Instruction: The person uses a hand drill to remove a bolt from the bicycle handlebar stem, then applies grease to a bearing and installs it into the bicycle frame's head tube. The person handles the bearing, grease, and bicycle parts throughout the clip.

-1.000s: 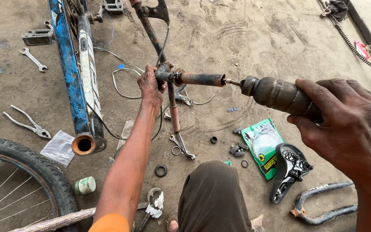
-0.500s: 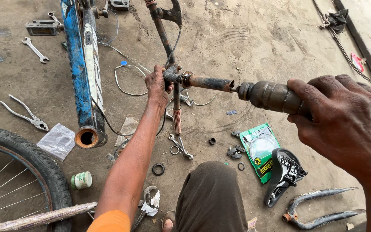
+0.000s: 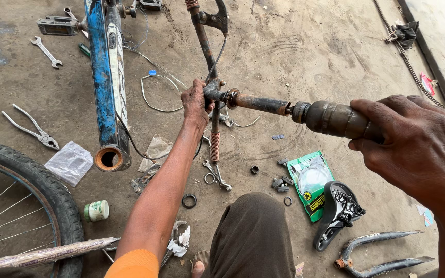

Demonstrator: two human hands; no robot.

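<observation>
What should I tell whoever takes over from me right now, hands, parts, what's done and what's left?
Left hand: closed around the handlebar stem clamp.
Right hand: closed on the rubber handle sleeve at the end of the rusty handlebar.
Blue bike frame lies on the ground at left, wheel beside it.
Pliers, spanner, saddle and small parts lie loose on the ground.
Done: bike stripped.
Left: handlebar not yet on the frame.

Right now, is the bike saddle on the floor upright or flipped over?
Flipped over. The saddle lies on the concrete with its underside up: coil springs and rails show on top.
</observation>
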